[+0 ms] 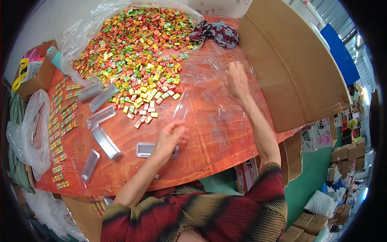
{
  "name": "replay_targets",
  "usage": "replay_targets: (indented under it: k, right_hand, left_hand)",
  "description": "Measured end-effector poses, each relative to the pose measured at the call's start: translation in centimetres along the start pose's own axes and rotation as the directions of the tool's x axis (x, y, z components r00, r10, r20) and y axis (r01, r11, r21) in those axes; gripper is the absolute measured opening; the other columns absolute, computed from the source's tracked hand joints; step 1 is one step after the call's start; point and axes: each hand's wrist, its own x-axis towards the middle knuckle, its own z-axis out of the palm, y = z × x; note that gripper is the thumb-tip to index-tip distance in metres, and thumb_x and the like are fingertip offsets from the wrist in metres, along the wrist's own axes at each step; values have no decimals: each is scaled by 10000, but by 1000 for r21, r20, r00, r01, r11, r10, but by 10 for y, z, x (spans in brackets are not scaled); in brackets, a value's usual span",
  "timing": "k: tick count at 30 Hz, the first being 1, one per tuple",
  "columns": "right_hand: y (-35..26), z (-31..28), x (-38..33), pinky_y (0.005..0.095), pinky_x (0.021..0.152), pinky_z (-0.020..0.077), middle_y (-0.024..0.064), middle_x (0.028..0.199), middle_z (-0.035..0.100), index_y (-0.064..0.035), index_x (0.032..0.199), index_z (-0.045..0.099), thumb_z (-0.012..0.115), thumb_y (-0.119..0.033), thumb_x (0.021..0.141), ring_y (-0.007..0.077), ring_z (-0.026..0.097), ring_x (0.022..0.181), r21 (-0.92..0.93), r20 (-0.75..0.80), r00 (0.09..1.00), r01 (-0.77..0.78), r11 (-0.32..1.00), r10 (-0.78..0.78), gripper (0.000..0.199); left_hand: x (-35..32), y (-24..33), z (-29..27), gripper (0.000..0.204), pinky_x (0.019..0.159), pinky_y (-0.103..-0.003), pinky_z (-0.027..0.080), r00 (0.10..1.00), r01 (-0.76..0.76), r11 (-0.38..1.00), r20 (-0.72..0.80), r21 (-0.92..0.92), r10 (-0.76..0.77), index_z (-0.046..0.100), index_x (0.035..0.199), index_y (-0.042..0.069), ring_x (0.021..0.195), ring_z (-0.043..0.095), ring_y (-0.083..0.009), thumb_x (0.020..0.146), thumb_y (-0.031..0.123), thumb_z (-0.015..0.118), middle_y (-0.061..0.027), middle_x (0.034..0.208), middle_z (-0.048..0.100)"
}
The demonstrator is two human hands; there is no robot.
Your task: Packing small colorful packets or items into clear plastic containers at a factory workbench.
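Note:
My left hand (pixel 171 138) hovers over a small rectangular clear plastic tray (pixel 144 149) near the table's front edge; its fingers are loosely bent and apart, with nothing seen in them. Farther off to the right, my right hand (pixel 237 76) is above a scatter of clear plastic pieces (pixel 219 109). Its fingers are drawn together, and what they hold, if anything, is hidden. A large heap of small red, yellow, green and orange wrapped packets (pixel 137 52) spreads over the far side. Several more plastic trays (pixel 105 142) lie to the left of my left hand.
Rows of packets (pixel 58 149) line the table's left side, beside a crumpled clear bag (pixel 34 133). A tall cardboard box (pixel 290 60) walls off the right. Dark patterned cloth (pixel 215 34) lies at the back. The table's curved front edge runs close to my body.

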Motion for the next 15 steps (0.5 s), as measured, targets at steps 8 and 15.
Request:
replay_targets:
  k: [8,15]
  right_hand:
    - [19,-1,8,342,564,420,107,753,484,-31,1047,422,560,-227,705,248,500,703,-200,-137,988,-98,975,72,417]
    - [10,-32,27,368,530,385,107,725,483,-58,1077,410,570,-237,717,273,486,652,-550,-477,875,-221,805,-86,433]
  left_hand:
    - [-23,16,-5,240,687,-204,420,953,-282,905,-14,318,302,481,1040,7,776,523,-91,811,79,474,-41,880,540]
    - [-77,-6,-74,268,615,-180,416,794,-206,873,-445,442,413,454,1055,5,710,489,-64,796,67,490,-13,821,500]
